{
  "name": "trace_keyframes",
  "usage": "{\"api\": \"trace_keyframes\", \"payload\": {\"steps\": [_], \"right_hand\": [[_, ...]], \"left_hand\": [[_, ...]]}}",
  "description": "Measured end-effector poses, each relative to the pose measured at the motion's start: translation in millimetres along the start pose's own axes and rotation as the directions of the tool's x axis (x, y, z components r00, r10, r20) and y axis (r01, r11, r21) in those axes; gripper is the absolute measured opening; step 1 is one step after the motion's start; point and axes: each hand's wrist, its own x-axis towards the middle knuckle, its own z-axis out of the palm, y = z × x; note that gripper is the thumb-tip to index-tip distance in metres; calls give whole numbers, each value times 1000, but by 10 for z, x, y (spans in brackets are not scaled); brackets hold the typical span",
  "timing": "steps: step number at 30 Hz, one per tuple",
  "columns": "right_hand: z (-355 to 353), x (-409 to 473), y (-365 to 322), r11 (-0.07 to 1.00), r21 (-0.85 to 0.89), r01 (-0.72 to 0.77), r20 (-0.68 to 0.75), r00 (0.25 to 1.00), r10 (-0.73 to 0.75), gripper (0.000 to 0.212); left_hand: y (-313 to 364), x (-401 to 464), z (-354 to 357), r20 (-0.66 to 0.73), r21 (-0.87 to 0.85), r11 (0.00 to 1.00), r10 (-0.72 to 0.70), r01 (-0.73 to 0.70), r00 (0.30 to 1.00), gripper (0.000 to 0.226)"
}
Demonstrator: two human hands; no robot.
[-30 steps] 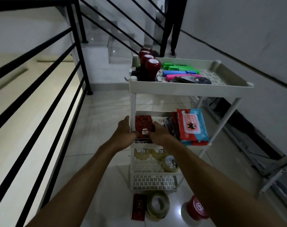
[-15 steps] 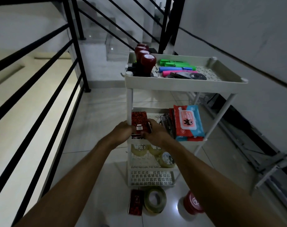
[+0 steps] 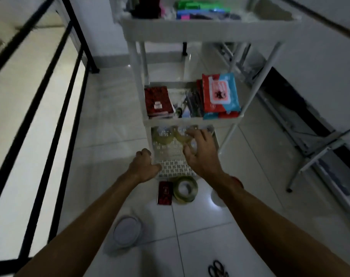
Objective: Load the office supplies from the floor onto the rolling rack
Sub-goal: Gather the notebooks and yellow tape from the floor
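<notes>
The rolling rack (image 3: 210, 30) is white plastic with three shallow trays on thin round posts, and the front wall of its bottom tray is punched with a small repeating pattern. The top tray holds green, blue and pink items that blur together, with dark shapes at its left end. In the middle tray a red patterned notebook (image 3: 158, 101) with a small white label lies flat on the left, a soft red-and-blue pack of wipes (image 3: 221, 95) lies on the right, and a jumble of thin dark items stands between them. The bottom tray holds clear rolls of tape (image 3: 163, 136) side by side at the back. The left hand (image 3: 144, 166) sits at the front left corner of that tray with fingers curled in, though whether it grips the rim I cannot tell. The right hand (image 3: 202, 151) hovers over the tray with fingers spread loosely and holds nothing. On the glossy tiled floor just in front of the rack lie a small dark red booklet (image 3: 165, 193) and, touching it on the right, a thick yellowish roll of tape (image 3: 185, 189). Nearer the person sit a round white lid (image 3: 127, 231) and black-handled scissors (image 3: 217, 268). A black metal railing (image 3: 56, 80) runs along the left.
</notes>
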Motion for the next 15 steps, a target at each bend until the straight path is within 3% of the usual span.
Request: {"api": "trace_keyframes", "payload": {"steps": [3,6,15], "right_hand": [[182,-412,406,991,4,-132,124,984,131,39],[450,-861,890,974,-42,-223,221,948,227,44],[1428,-1775,2224,961,-123,-249,459,844,277,63]], "left_hand": [[-226,82,480,104,5,1000,-4,3,995,62],[-561,237,1019,156,22,997,-73,71,985,72],[-1540,964,2446,39,58,978,-205,202,978,71]]}}
